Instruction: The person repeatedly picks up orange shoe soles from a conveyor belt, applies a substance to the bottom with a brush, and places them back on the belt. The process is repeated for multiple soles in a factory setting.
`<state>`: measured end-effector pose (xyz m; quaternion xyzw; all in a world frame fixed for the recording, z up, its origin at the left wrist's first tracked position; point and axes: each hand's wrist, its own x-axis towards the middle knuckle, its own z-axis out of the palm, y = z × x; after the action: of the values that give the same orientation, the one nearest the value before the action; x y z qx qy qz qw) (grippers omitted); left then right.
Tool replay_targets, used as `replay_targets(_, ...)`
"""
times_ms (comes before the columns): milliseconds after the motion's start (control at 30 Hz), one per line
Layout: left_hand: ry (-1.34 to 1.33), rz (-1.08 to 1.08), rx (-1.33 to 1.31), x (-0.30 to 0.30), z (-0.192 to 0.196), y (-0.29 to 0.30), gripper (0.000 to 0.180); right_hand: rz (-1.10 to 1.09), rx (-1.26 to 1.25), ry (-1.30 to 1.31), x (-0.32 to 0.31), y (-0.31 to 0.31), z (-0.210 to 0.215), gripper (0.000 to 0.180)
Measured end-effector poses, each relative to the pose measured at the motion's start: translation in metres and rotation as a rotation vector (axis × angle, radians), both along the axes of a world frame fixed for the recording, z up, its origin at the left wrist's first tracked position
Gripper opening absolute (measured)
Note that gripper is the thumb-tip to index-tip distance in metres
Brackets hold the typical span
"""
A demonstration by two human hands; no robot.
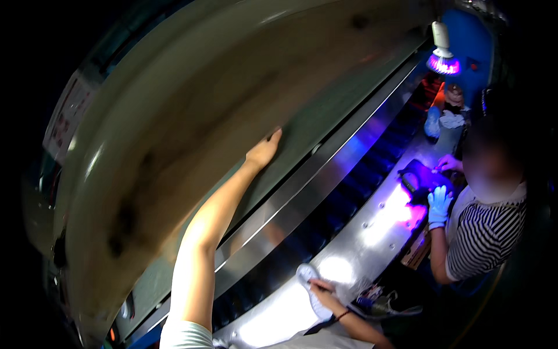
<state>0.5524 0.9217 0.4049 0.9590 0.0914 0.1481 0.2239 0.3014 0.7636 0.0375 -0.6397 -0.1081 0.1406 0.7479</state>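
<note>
My left hand [264, 152] reaches forward over a green conveyor belt [317, 122], at the lower rim of a large beige curved hood [192, 110]. Its fingertips are mostly hidden there, so I cannot tell what they hold, if anything. Lower down, near the front, my right hand [326, 294] is closed around a white shoe [313, 289]. That shoe is tilted above the brightly lit metal worktop [279, 319]. A dark red bracelet circles my right wrist.
A metal rail [256, 232] and dark rollers [302, 247] run between belt and worktop. At right, a person in a striped top [485, 232], one hand gloved [440, 205], handles a dark shoe [423, 179] under purple light. A lamp [443, 58] hangs beyond; cluttered small items [381, 302] lie near my right hand.
</note>
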Motion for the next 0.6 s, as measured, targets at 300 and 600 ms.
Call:
replay_targets(300,-0.372,-0.234,0.673,0.191,-0.03,-0.013,0.044,0.037,0.095,0.415,0.022,-0.026,0.004,0.024)
replay_targets(600,-0.408,-0.232,0.789,0.125,-0.026,0.012,0.026,0.101,0.028,0.419,0.022,-0.029,0.039,0.024)
